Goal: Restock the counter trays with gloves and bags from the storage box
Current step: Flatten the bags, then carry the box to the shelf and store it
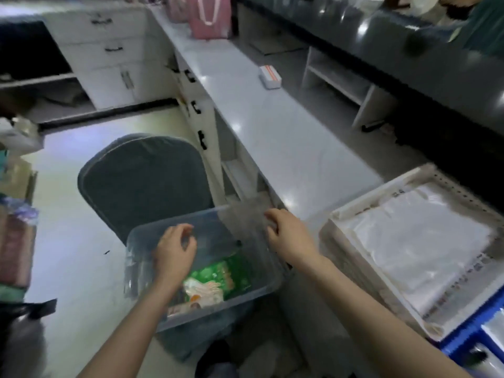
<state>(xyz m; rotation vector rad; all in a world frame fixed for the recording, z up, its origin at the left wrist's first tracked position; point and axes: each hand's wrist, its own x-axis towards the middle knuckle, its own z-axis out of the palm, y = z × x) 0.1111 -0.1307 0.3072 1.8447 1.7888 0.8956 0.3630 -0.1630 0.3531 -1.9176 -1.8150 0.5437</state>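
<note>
A clear plastic storage box (253,291) sits on a grey-cushioned chair (141,181) that stands against the near edge of the white desk (272,137). Inside the box, toward its near wall, lies a green packet of gloves (218,279) printed with pale hands.

The left hand (174,249) hovers inside the box above the packet, its fingers (185,230) curled loosely and slightly apart, not closed on anything that can be made out. The packet lies just below and to the near side of those fingers.

The right hand (289,236) rests on the box's far right rim, fingers (272,216) bent together over the edge beside a thin translucent sheet (242,214); whether they pinch the sheet or the rim cannot be told through the blur.

At the desk's near right corner stands a pale counter tray (351,257) holding a flat stack of clear plastic bags (425,241). Further along the desk lies a small white box with an orange stripe (270,76), and pink gift bags (210,15) stand at the far end.
</note>
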